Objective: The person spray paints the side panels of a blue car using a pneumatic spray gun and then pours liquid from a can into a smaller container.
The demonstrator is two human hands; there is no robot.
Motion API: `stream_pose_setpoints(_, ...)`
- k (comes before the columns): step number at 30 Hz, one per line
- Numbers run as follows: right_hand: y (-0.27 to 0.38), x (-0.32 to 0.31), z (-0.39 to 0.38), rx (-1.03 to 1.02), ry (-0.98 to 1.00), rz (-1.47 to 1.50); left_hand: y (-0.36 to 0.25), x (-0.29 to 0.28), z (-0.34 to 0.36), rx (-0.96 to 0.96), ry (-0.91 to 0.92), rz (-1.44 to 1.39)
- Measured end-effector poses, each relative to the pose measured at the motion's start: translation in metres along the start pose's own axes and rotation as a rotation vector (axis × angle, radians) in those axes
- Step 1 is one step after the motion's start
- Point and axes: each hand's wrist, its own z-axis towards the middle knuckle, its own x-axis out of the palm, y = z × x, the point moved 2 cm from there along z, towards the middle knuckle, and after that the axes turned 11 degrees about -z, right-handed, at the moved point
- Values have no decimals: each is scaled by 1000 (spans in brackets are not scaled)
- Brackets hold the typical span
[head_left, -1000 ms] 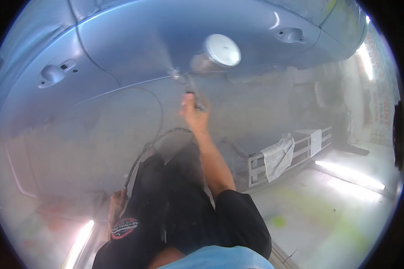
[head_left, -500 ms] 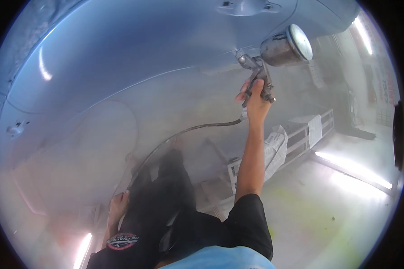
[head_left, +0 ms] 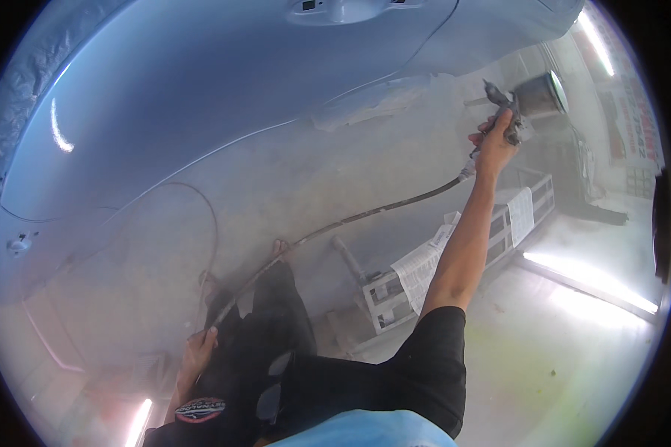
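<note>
My right hand [head_left: 497, 141] is wrapped round the grip of a spray gun [head_left: 511, 112], held out at the upper right with the arm stretched. A metal paint cup [head_left: 540, 95] is fixed to the gun and lies tilted on its side. From the gun's grip an air hose [head_left: 376, 211] sags down and left to my left hand [head_left: 200, 348], whose fingers close round it beside my leg. The light blue car body panel [head_left: 224, 82] fills the upper left, with a door handle [head_left: 343, 9] at its top. The gun is apart from the panel, past its lower right edge.
A slatted metal rack [head_left: 384, 302] with newspaper sheets [head_left: 419, 270] stands right of my legs. Bright tube lights [head_left: 589, 281] shine at the right and lower left. A thin hose [head_left: 215, 223] loops across the hazy floor. A wrinkled covering [head_left: 37, 71] borders the panel's far left.
My right hand has carried the spray gun to the right, away from the panel, and the hose is stretched straighter. The haze has thinned. My left hand still grips the hose.
</note>
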Motion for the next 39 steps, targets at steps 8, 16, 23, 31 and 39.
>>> stream_pose_setpoints(8,-31,28,-88,-33,-115,115,36,-7,-3,-15,-18,7)
stream_pose_setpoints(16,-9,91,-262,-176,165,280,82,-45,-29,-111,-81,-35)
stream_pose_setpoints(23,37,157,-410,-492,270,150,173,-86,-65,-251,-182,-172)
stream_pose_setpoints(31,111,234,-563,-679,316,205,225,-101,-113,-345,-350,-334)
stream_pose_setpoints(39,158,289,-691,-542,725,297,281,-80,-119,-380,-425,-371)
